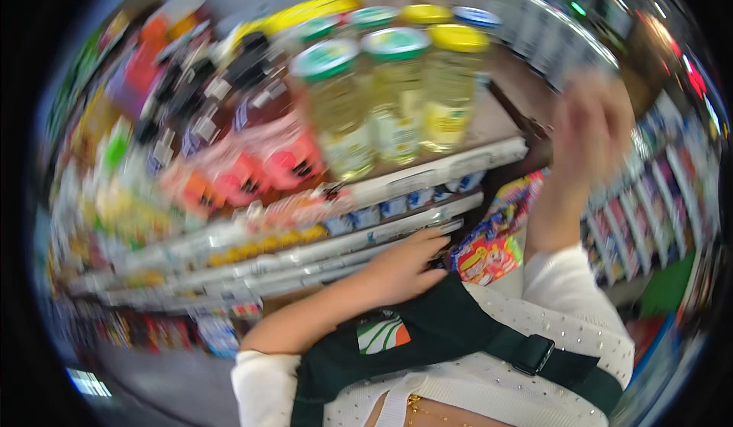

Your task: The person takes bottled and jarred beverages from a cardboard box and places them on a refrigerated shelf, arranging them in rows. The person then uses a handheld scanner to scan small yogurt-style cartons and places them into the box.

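Note:
My left hand (pixel 408 266) is low in front of my chest, at the shelf edges, with its thumb and fingers apart and nothing seen in it. On the right my right hand (pixel 592 123) is raised and strongly blurred; whether it holds something cannot be made out. Glass jars with green lids (pixel 395 95) and a yellow-lidded jar (pixel 449 89) stand on the top shelf, between the two hands and farther off. Left of them are pink-wrapped packages (pixel 289 155) and dark-capped bottles (pixel 252 77). Colourful printed packets (pixel 489 255) hang or lie between my arms.
White price rails (pixel 435 169) edge the tiered shelves in front of me. Small blue packages (pixel 395 205) fill a lower tier. At the right stand more racks of packaged goods (pixel 647 221). Grey floor (pixel 166 378) shows at the lower left.

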Available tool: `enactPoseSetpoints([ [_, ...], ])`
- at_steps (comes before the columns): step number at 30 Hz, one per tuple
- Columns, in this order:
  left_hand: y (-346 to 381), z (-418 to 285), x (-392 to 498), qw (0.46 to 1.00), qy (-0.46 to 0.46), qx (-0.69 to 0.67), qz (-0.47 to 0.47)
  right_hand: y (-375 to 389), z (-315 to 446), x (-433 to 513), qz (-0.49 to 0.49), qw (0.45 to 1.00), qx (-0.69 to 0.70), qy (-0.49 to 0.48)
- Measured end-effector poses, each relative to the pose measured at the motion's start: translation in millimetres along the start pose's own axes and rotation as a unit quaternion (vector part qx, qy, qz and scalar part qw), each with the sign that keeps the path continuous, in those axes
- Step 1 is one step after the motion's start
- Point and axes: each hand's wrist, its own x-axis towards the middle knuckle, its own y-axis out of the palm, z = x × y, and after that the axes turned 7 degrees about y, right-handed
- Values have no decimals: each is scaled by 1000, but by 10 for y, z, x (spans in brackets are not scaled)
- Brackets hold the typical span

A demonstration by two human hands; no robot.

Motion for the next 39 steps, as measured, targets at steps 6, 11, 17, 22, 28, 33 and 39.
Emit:
enactPoseSetpoints([
  [6,443,1105,-2059,877,-285,-130,-364,1460,-421,-1732,653,754,22,74],
  [11,1670,1509,-3404,614,-498,-24,-612,2320,-1327,-3500,751,569,-22,334],
  [17,2865,1992,-3856,440,-643,-107,-617,2835,-2194,-5533,830,452,-91,315],
  [22,3205,2612,-3948,450,-642,-147,-603,3168,-2975,-6975,837,482,-162,203],
  [28,3086,3242,-4177,466,-641,-189,-580,3644,-3319,-7989,811,508,-222,187],
  [33,3133,3653,-4291,478,-644,-174,-572,3764,-3469,-8387,809,513,-225,180],
  [39,3084,3886,-4414,485,-664,-183,-540,3789,-3501,-8388,821,517,-190,152],
])
